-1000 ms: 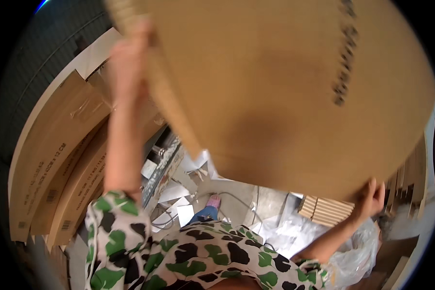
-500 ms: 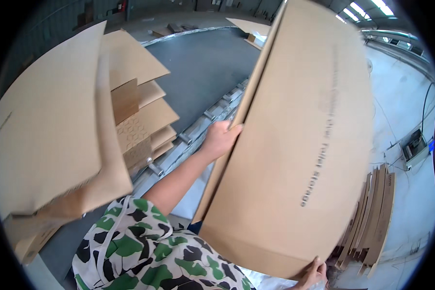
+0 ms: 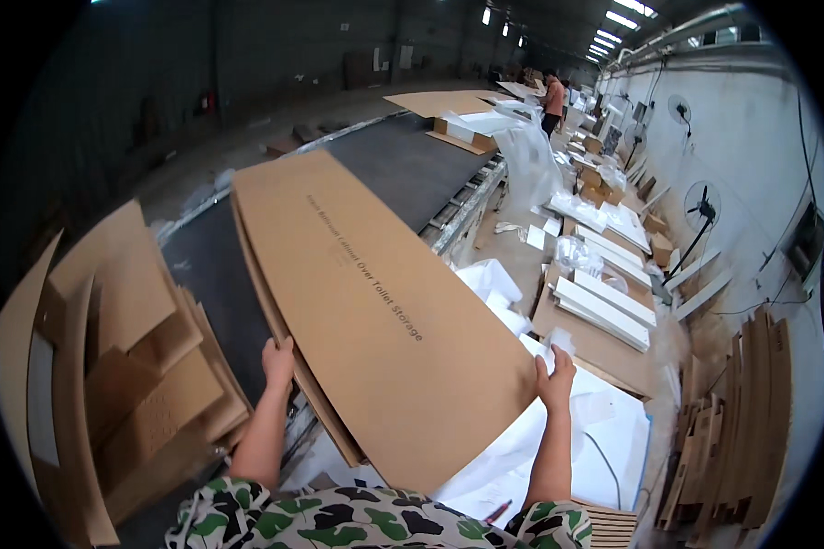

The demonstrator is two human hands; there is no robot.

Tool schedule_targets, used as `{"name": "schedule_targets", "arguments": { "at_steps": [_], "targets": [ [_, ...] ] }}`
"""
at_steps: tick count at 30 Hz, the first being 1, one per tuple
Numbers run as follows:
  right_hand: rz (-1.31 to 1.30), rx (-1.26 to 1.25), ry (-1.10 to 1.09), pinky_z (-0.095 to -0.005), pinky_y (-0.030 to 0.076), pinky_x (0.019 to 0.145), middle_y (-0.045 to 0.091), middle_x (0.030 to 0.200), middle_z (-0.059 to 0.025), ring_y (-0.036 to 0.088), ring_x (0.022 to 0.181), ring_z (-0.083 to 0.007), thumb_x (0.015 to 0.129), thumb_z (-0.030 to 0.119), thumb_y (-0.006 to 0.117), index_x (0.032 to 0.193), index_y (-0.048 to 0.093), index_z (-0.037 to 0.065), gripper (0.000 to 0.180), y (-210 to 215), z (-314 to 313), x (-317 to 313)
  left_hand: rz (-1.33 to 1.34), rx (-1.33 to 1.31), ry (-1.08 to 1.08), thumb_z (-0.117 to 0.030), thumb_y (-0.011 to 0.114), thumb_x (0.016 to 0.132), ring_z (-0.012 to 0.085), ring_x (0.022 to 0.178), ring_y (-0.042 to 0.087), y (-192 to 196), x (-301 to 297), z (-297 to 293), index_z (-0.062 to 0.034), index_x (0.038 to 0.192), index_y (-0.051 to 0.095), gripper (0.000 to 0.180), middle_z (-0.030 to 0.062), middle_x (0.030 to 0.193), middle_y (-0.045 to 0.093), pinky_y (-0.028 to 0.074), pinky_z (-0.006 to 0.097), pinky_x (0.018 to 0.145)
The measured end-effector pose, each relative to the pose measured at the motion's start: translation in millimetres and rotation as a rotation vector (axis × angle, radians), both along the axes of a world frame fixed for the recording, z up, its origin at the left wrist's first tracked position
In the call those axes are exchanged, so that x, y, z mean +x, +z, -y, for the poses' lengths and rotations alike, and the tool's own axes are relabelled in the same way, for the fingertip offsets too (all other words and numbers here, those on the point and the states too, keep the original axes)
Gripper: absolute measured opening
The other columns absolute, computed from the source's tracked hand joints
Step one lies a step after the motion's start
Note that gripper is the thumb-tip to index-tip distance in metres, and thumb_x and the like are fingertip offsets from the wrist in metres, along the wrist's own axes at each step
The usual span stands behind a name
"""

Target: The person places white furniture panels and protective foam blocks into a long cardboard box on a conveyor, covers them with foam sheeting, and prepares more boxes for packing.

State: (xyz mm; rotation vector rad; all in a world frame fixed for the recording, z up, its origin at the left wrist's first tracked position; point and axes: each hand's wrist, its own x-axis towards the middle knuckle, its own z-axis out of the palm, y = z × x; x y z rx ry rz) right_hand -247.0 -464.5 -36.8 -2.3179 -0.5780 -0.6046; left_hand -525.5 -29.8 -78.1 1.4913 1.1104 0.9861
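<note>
A large flat brown cardboard box, with dark printing on its broad face, slants across the middle in front of me. My left hand is closed on its left long edge, where a gap shows between cardboard layers. At the opposite right corner, my right hand grips the edge with thumb and fingers. The far part of the box extends over the dark conveyor belt; whether it touches the belt I cannot tell.
Opened cartons stand at the left. White sheets and a pen lie on the table under the box. White panels lie to the right, near folded cardboard against the wall. Farther along, a person stands beside the belt.
The box has swung from upright at the right to a lower slant toward the left, over the belt. My left hand has moved left and down, my right hand up. My view has shifted.
</note>
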Motion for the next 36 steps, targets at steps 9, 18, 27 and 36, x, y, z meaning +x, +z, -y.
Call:
{"name": "schedule_targets", "arguments": {
  "at_steps": [9, 18, 27, 36],
  "targets": [
    [-1.577, 0.776, 0.210, -0.0333, 0.046, 0.084, 0.052, 0.117, -0.0158, 0.050, 0.108, -0.0191, 0.091, 0.037, 0.049, 0.125, 0.044, 0.002, 0.050, -73, -21, -86, 0.417, -0.095, 0.084, -0.010, 0.049, 0.086, 0.0233, 0.105, 0.050, -9, 107, -2, 0.0005, 0.126, 0.038, 0.043, 0.0126, 0.117, 0.050, 0.039, 0.033, 0.089],
    [-1.189, 0.615, 0.363, -0.0327, 0.042, 0.087, 0.053, 0.113, -0.0043, 0.050, 0.102, -0.0150, 0.094, 0.040, 0.039, 0.127, 0.044, 0.006, 0.048, -46, -109, 99, 0.736, -0.151, 0.198, -0.014, 0.052, 0.087, 0.0253, 0.115, 0.042, -1, 262, -30, 0.0002, 0.134, 0.026, 0.056, 0.0153, 0.132, 0.037, 0.035, 0.034, 0.095],
    [-1.251, 1.058, 0.305, -0.0318, 0.049, 0.069, 0.063, 0.096, -0.0108, 0.062, 0.083, -0.0234, 0.090, 0.054, 0.036, 0.103, 0.055, 0.005, 0.055, -32, -207, 394, 0.280, -0.168, -0.541, -0.022, 0.067, 0.079, 0.0225, 0.096, 0.056, 4, 409, -55, -0.0029, 0.107, 0.056, 0.035, 0.0071, 0.108, 0.059, 0.042, 0.038, 0.085],
    [-1.326, 0.972, 0.260, -0.0374, 0.047, 0.076, 0.054, 0.116, -0.0121, 0.057, 0.094, -0.0244, 0.088, 0.051, 0.044, 0.128, 0.036, 0.003, 0.063, -42, -270, 497, -0.837, 0.781, -0.250, -0.038, 0.078, 0.053, 0.0295, 0.093, 0.051, 96, 454, -194, -0.0052, 0.085, 0.061, 0.049, 0.0105, 0.094, 0.057, 0.034, 0.042, 0.086]
  ]
}}
